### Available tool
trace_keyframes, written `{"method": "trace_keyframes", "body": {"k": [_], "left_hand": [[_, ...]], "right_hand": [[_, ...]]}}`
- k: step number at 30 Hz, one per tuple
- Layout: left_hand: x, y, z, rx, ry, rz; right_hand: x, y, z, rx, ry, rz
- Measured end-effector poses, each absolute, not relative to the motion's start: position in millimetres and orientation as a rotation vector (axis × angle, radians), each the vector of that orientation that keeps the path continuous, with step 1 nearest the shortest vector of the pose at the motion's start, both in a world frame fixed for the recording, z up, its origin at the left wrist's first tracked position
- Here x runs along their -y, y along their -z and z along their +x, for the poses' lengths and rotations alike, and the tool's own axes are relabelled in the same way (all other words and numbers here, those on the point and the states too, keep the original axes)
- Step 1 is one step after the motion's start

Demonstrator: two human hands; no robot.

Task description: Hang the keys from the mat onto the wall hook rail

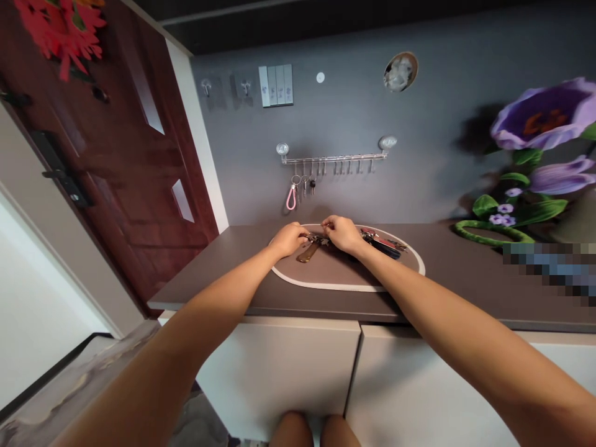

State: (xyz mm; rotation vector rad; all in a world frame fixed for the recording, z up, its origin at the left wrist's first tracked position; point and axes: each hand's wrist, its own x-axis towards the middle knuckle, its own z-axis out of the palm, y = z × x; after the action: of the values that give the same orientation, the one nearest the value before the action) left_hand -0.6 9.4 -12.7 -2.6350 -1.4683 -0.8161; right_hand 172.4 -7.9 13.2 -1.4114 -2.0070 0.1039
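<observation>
My left hand [289,239] is closed, its fingertips pinching the near end of a bunch of keys [319,238] with a brown fob [307,253] hanging from it. Close beside it, my right hand [343,234] is also closed at the same bunch, thumb and finger pressed together on a small metallic piece. Which key each hand grips is too small to tell. Both hands are over an oval brown mat [326,276] with a pale rim. More keys lie right of my right hand, along with a red item [385,242] and a dark fob [385,249], partly hidden by my wrist.
On the grey wall, a clear hook rail [335,159] holds several keys and a pink strap [291,197]. Purple artificial flowers [544,121] stand on the counter [465,288] at right. A dark red door [125,136] is at left. White cabinet doors [288,360] are below.
</observation>
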Motion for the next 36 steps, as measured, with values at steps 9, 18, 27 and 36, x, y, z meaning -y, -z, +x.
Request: {"method": "trace_keyframes", "body": {"k": [9, 18, 27, 36], "left_hand": [[-14, 10, -2, 1.489, 0.764, -2.585], [-8, -1, -15, 1.514, 0.994, -2.552], [-6, -2, -9, 1.963, 1.773, -2.592], [6, -18, -9, 2.013, 2.759, -2.71]], "right_hand": [[4, -9, 170, 2.055, -0.042, -1.455], [7, -11, 169, 2.073, -0.043, -1.505], [10, -14, 166, 2.162, 0.003, -1.49], [11, -15, 163, 2.13, -0.02, -1.368]]}}
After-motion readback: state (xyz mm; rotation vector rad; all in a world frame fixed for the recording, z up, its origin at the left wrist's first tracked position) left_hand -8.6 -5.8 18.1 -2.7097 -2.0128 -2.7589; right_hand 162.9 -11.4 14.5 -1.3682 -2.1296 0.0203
